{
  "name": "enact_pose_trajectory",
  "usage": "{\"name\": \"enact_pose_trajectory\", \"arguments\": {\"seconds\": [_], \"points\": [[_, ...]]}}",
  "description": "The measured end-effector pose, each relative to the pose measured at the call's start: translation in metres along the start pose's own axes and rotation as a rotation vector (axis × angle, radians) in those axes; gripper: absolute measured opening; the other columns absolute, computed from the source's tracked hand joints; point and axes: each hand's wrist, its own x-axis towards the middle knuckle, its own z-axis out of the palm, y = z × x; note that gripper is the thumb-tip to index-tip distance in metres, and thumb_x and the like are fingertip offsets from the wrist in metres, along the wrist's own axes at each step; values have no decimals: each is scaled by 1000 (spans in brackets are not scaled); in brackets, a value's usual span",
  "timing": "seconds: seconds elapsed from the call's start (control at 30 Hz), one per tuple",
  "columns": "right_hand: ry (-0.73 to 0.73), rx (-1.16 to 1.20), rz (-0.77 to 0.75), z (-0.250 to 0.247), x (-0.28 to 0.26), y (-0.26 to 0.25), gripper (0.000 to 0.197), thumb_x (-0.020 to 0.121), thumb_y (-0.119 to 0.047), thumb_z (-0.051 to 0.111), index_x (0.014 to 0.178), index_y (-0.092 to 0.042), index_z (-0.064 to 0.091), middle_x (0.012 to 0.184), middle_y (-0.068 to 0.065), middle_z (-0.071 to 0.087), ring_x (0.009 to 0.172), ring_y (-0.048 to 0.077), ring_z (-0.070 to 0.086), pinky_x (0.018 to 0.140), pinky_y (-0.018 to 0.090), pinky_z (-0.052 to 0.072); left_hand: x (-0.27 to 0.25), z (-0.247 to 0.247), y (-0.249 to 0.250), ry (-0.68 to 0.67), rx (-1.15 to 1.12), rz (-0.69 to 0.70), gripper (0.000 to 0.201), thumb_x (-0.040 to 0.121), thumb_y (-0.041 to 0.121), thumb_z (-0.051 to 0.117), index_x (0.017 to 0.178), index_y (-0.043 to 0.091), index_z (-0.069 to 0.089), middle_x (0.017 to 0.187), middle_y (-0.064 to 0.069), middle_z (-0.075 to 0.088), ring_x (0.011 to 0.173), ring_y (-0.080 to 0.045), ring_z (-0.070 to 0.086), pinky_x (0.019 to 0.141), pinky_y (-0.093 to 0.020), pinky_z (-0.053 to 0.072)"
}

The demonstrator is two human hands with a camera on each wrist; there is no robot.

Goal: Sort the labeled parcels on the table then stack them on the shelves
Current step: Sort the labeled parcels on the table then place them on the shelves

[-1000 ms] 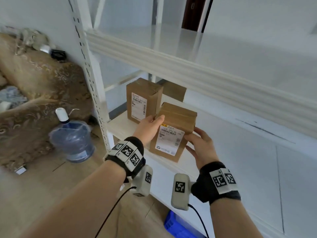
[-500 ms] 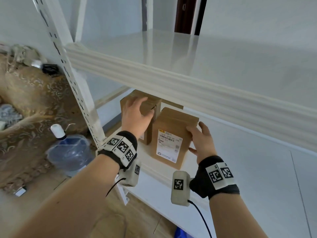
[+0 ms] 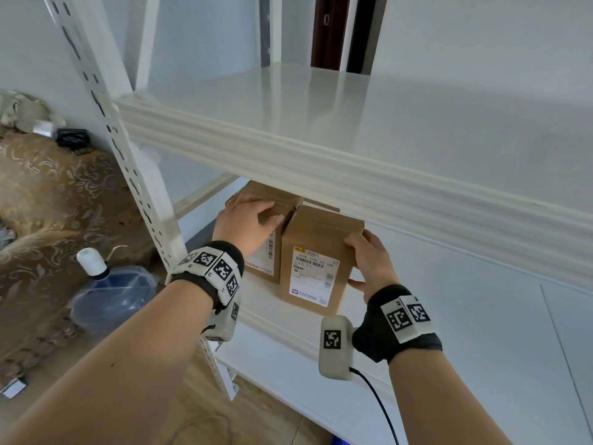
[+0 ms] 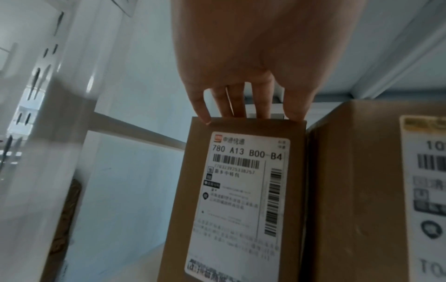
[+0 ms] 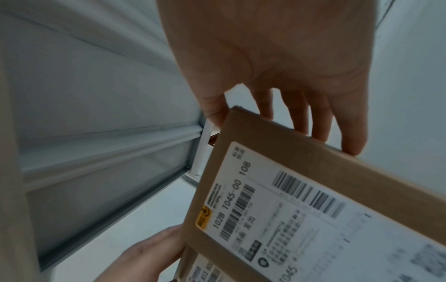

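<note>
two bare hands steady two brown parcels standing upright side by side on the middle shelf (image 3: pixel 282 313) of a white rack. the left hand (image 3: pixel 247 223) now lies flat over the top of the left parcel (image 3: pixel 268 255), where half a second ago it was only arriving there, and both parcels sit further back under the upper shelf (image 3: pixel 353 175) than a second ago. the right hand (image 3: pixel 369 261) clasps the right parcel (image 3: pixel 316 252) by its right side, fingers curled over the top corner and thumb low against the side. the left wrist view adds what the head view hides: the left fingers (image 4: pixel 263 103) are straight, their tips on the parcel's top front edge, and its white label (image 4: pixel 241 202) reads 780 a13 b00-b4; the two parcels touch. the right wrist view shows the other label (image 5: pixel 292 221), 1028 t045-00 108. the upper shelf's front lip covers the parcels' rear tops. further left, on the floor beyond the slotted upright (image 3: pixel 128 175), stands a blue water jug (image 3: pixel 109 297) before a patterned brown sofa (image 3: pixel 48 194). a dark door (image 3: pixel 327 30) shows at the back.
</note>
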Motion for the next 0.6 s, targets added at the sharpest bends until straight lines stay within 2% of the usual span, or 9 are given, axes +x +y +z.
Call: {"name": "enact_pose_trajectory", "arguments": {"seconds": [0.13, 0.2, 0.37, 0.47, 0.53, 0.6], "points": [[38, -21, -12, 9, 1, -4, 39, 89, -26, 50, 128, -28, 51, 96, -5, 62, 83, 11, 58, 70, 33, 48, 0, -3, -7, 0, -13, 18, 46, 93, 49, 48, 134, 28, 53, 140, 2, 46, 130, -19, 39, 107, -39, 33], [63, -30, -24, 13, 3, -3, 39, 89, -26, 49, 127, -27, 52, 93, -5, 61, 81, 11, 57, 69, 32, 47, 1, -3, -9, -9, -8, 20, 47, 93, 50, 47, 134, 28, 53, 140, 1, 45, 131, -20, 39, 108, -40, 33], [78, -35, -10, 18, 2, -2, 39, 87, -27, 48, 126, -26, 52, 100, -1, 62, 85, 16, 57, 83, 41, 48, 2, -3, -10, -36, -26, 20, 48, 94, 50, 46, 134, 26, 53, 140, 0, 44, 132, -23, 35, 107, -44, 35], [71, -48, 0, 19, -2, -5, 23, 87, -25, 48, 108, -23, 57, 100, 1, 62, 90, 20, 57, 92, 47, 47, 2, -4, -11, -43, -23, 34, 48, 94, 50, 45, 134, 25, 52, 140, 0, 44, 132, -23, 35, 102, -42, 36], [73, -66, 4, 19, -4, -7, 15, 86, -25, 48, 98, -23, 56, 103, 1, 62, 96, 21, 56, 94, 49, 45, 2, -4, -13, -56, 7, 46, 48, 95, 51, 43, 136, 27, 51, 142, -1, 43, 136, -25, 31, 106, -44, 34], [78, -102, 3, 17, -6, -6, 21, 87, -29, 49, 104, -23, 57, 114, 1, 61, 106, 23, 54, 93, 49, 44, 3, -4, -16, -80, 27, 57, 49, 95, 52, 41, 137, 28, 49, 144, -1, 42, 138, -26, 28, 109, -48, 32]]}}
